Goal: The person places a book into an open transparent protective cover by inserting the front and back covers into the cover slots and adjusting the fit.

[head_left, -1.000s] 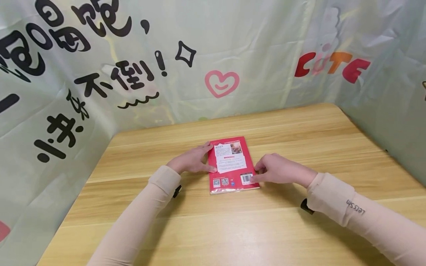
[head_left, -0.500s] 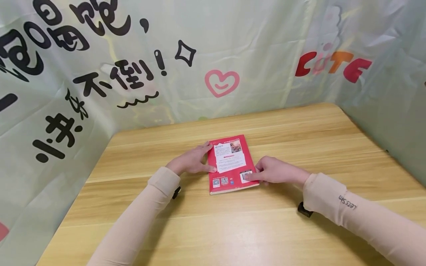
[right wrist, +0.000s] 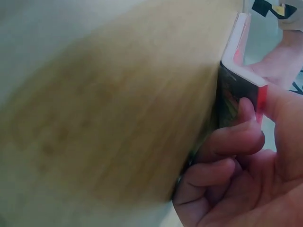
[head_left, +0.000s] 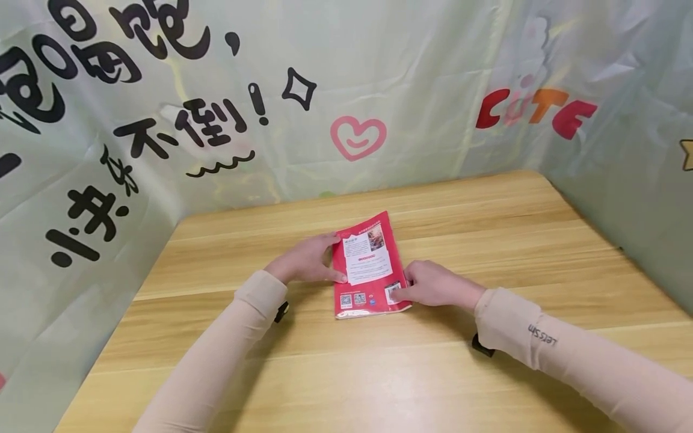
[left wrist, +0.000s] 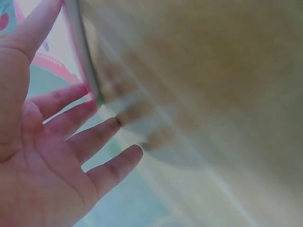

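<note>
A thin red book with a white text panel, a small picture, QR codes and a barcode lies on the table. The left hand rests at its left side, thumb and fingertips at the edge. In the left wrist view that hand has spread, fairly straight fingers touching the book's edge. The right hand pinches the lower right part, thumb on the cover near the barcode. In the right wrist view its curled fingers reach under the book's dark underside, and the right part is bent up off the table.
A light wood table bears the book. A pale fabric curtain with black characters, a pink heart and coloured letters encloses the back and sides. Small black devices sit at the wrists under the beige sleeves.
The right hand has moved left and onto the book, from touching its edge to pinching it. The book's right side has lifted and bent upward. The left hand has stayed at the left edge.
</note>
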{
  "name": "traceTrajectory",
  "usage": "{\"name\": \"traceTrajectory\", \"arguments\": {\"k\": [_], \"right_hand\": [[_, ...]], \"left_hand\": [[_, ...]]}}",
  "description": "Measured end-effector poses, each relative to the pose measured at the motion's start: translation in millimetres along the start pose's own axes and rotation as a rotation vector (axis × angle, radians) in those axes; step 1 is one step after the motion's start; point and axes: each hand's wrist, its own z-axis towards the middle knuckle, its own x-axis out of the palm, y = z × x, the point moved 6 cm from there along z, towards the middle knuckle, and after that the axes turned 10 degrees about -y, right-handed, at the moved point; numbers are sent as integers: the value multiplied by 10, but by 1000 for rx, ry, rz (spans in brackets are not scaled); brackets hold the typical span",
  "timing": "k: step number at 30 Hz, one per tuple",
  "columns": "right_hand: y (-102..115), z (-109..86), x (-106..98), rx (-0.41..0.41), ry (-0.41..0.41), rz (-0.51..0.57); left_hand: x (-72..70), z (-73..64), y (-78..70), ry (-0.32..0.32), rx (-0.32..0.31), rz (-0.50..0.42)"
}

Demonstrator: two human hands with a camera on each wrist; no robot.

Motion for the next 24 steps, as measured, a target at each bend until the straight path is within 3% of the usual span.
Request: {"name": "traceTrajectory", "arguments": {"k": [6, 16, 24], "right_hand": [[43, 3, 51, 7, 17, 15], [120, -5, 66, -16, 2, -35], [148, -18, 94, 4, -28, -83]], "left_hand": [[-107, 114, -123, -84, -16, 60], [-233, 298, -565, -217, -114, 1], [-304, 401, -745, -327, -157, -36]]}}
